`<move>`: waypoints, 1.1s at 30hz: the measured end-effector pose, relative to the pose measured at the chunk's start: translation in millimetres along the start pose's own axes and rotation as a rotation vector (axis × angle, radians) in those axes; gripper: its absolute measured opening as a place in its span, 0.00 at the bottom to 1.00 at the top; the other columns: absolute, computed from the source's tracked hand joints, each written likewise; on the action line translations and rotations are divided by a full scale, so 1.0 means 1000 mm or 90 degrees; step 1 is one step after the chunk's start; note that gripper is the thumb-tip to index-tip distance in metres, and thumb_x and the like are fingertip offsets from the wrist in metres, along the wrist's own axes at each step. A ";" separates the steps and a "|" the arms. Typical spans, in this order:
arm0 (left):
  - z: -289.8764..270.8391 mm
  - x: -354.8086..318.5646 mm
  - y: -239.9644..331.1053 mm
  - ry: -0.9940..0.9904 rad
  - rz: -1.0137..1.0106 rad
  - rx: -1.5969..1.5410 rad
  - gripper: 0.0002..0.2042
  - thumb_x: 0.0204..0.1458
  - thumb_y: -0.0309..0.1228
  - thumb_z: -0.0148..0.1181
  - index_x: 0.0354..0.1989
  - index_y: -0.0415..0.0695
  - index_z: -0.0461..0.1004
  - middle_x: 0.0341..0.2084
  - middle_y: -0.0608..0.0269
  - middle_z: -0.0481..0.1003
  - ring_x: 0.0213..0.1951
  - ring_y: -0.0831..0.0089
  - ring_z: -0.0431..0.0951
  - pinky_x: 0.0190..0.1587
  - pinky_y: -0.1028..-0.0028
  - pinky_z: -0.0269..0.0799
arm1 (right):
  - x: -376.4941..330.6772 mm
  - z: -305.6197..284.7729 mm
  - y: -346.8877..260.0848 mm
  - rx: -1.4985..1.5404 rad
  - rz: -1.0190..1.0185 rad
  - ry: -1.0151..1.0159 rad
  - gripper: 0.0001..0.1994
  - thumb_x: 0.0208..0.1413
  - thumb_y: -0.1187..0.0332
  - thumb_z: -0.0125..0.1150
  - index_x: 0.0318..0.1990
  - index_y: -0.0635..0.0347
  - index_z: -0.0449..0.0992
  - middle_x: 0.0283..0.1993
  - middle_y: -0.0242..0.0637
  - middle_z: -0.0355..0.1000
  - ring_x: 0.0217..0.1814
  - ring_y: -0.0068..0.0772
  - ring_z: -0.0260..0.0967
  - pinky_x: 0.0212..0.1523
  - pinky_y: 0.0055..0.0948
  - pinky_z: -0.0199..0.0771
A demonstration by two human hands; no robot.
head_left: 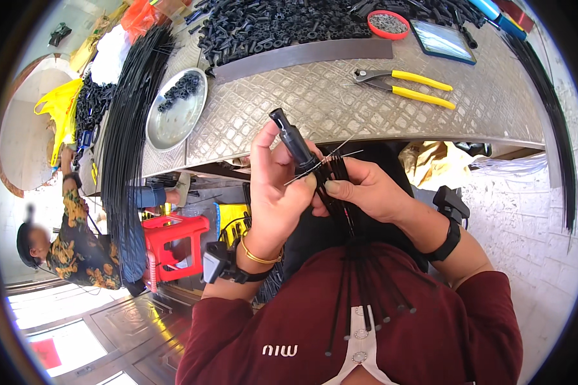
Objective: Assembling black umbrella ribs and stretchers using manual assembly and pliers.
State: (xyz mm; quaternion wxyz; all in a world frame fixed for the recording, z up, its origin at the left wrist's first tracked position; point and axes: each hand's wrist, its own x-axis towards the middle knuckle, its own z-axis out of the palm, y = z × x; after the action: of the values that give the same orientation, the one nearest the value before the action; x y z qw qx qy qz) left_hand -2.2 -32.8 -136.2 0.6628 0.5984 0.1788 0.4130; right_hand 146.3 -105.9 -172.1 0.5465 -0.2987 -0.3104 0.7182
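Observation:
My left hand is closed round the lower end of a black plastic tube, which tilts up and to the left with its narrow tip on top. Against the tube's collar lies a bundle of thin black rods, pinched between the thumb and fingers of my right hand. Several fine wires cross at the collar between both hands. Below, the rods fan out over my maroon shirt and end in small round tips. How rods and tube join is hidden by my fingers.
Yellow-handled cutting pliers lie on the patterned bench. Behind a grey strip spreads a heap of black parts. A metal dish, long black rods, a red stool and another person are at left.

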 end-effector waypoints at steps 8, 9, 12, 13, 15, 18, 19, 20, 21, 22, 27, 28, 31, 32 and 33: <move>0.002 -0.003 0.000 -0.009 0.054 0.088 0.36 0.47 0.15 0.49 0.64 0.43 0.39 0.41 0.51 0.68 0.31 0.74 0.72 0.29 0.80 0.73 | -0.001 0.002 0.000 -0.020 -0.036 0.007 0.13 0.59 0.68 0.53 0.49 0.61 0.68 0.35 0.34 0.73 0.38 0.24 0.72 0.42 0.25 0.74; 0.001 -0.003 -0.001 -0.010 0.052 0.086 0.36 0.47 0.15 0.49 0.64 0.43 0.39 0.41 0.51 0.68 0.31 0.74 0.72 0.29 0.80 0.73 | -0.002 0.001 0.000 -0.020 -0.036 0.009 0.13 0.59 0.68 0.53 0.49 0.61 0.68 0.35 0.34 0.73 0.38 0.24 0.72 0.42 0.25 0.74; -0.008 -0.001 -0.004 -0.038 -0.025 -0.062 0.34 0.50 0.16 0.53 0.65 0.42 0.44 0.44 0.47 0.71 0.37 0.72 0.74 0.34 0.77 0.74 | -0.004 0.001 -0.002 -0.008 -0.014 0.018 0.14 0.59 0.68 0.53 0.51 0.61 0.67 0.35 0.34 0.73 0.37 0.23 0.72 0.43 0.25 0.74; -0.011 0.000 -0.002 -0.037 -0.026 -0.061 0.34 0.50 0.16 0.53 0.65 0.42 0.44 0.44 0.47 0.71 0.37 0.72 0.74 0.34 0.77 0.74 | -0.004 0.003 -0.004 -0.002 -0.018 0.008 0.15 0.59 0.68 0.53 0.52 0.61 0.67 0.35 0.34 0.72 0.37 0.23 0.72 0.43 0.26 0.74; -0.014 0.001 0.000 -0.077 -0.026 -0.073 0.34 0.50 0.17 0.55 0.64 0.41 0.45 0.44 0.46 0.71 0.38 0.71 0.75 0.34 0.76 0.75 | -0.004 0.004 -0.004 0.003 -0.025 -0.001 0.16 0.59 0.68 0.53 0.53 0.61 0.66 0.35 0.34 0.72 0.37 0.24 0.72 0.43 0.26 0.74; -0.013 0.002 -0.002 -0.069 0.050 0.053 0.32 0.50 0.18 0.56 0.62 0.40 0.46 0.45 0.45 0.71 0.37 0.70 0.75 0.34 0.75 0.76 | -0.003 0.003 -0.003 0.006 -0.013 0.013 0.16 0.59 0.67 0.53 0.53 0.61 0.65 0.36 0.35 0.72 0.38 0.24 0.72 0.43 0.27 0.74; -0.013 0.002 -0.001 -0.071 0.050 0.054 0.32 0.50 0.18 0.56 0.62 0.40 0.46 0.45 0.45 0.71 0.37 0.70 0.75 0.34 0.75 0.76 | -0.003 0.003 -0.002 0.009 -0.021 0.014 0.15 0.59 0.67 0.54 0.51 0.62 0.65 0.36 0.35 0.72 0.38 0.25 0.72 0.43 0.27 0.74; -0.013 0.002 0.002 -0.060 -0.025 -0.042 0.32 0.50 0.18 0.56 0.62 0.40 0.47 0.45 0.45 0.71 0.38 0.69 0.76 0.35 0.74 0.76 | -0.002 0.003 -0.002 0.013 -0.029 0.012 0.14 0.59 0.66 0.54 0.49 0.63 0.65 0.36 0.36 0.72 0.38 0.25 0.72 0.43 0.27 0.74; -0.012 0.003 0.005 -0.049 -0.099 -0.137 0.32 0.50 0.18 0.57 0.62 0.40 0.48 0.44 0.45 0.71 0.38 0.68 0.76 0.36 0.73 0.76 | -0.001 0.003 -0.001 0.015 -0.031 0.011 0.14 0.59 0.66 0.54 0.49 0.63 0.65 0.36 0.36 0.72 0.38 0.25 0.72 0.43 0.27 0.74; -0.012 0.004 0.007 -0.043 -0.147 -0.206 0.30 0.49 0.18 0.58 0.60 0.40 0.52 0.44 0.46 0.72 0.39 0.68 0.76 0.39 0.73 0.75 | -0.001 0.003 0.001 0.005 -0.031 0.012 0.13 0.59 0.66 0.54 0.47 0.63 0.65 0.36 0.37 0.72 0.38 0.25 0.72 0.43 0.27 0.74; -0.014 0.002 0.002 -0.015 -0.165 -0.172 0.21 0.47 0.19 0.60 0.51 0.38 0.64 0.44 0.50 0.72 0.39 0.70 0.76 0.41 0.73 0.75 | -0.003 0.006 0.001 0.001 -0.007 0.042 0.11 0.59 0.66 0.54 0.42 0.63 0.65 0.35 0.37 0.72 0.37 0.25 0.72 0.42 0.26 0.74; -0.014 0.002 0.002 -0.006 -0.145 -0.143 0.18 0.46 0.19 0.62 0.47 0.38 0.68 0.43 0.52 0.73 0.39 0.71 0.76 0.41 0.74 0.75 | -0.003 0.005 0.001 -0.003 -0.018 0.038 0.11 0.59 0.67 0.54 0.43 0.63 0.65 0.35 0.36 0.72 0.37 0.25 0.72 0.42 0.25 0.74; -0.019 0.003 0.004 -0.015 -0.157 -0.120 0.18 0.43 0.18 0.64 0.44 0.38 0.69 0.39 0.60 0.74 0.40 0.75 0.75 0.42 0.75 0.73 | -0.003 0.006 0.003 0.001 -0.030 0.039 0.11 0.58 0.67 0.55 0.44 0.63 0.65 0.35 0.35 0.72 0.36 0.24 0.72 0.41 0.25 0.74; -0.020 0.005 0.005 -0.018 -0.159 -0.117 0.18 0.43 0.18 0.64 0.44 0.38 0.69 0.39 0.60 0.74 0.40 0.75 0.75 0.42 0.75 0.73 | -0.003 0.006 0.002 0.004 -0.027 0.042 0.11 0.58 0.67 0.55 0.44 0.63 0.65 0.35 0.35 0.72 0.36 0.23 0.72 0.41 0.25 0.74; -0.021 0.007 0.008 -0.031 -0.170 -0.075 0.17 0.42 0.17 0.65 0.43 0.38 0.70 0.36 0.62 0.74 0.39 0.76 0.75 0.41 0.76 0.73 | -0.003 0.005 0.003 0.007 -0.030 0.044 0.11 0.58 0.67 0.55 0.44 0.63 0.65 0.35 0.35 0.72 0.36 0.23 0.72 0.41 0.25 0.74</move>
State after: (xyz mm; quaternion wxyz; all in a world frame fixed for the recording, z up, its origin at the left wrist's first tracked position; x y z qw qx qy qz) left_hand -15.9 -14.4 -132.0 0.7501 0.5392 0.2163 0.3160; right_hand 141.1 -110.4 -171.4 0.5749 -0.3130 -0.2945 0.6963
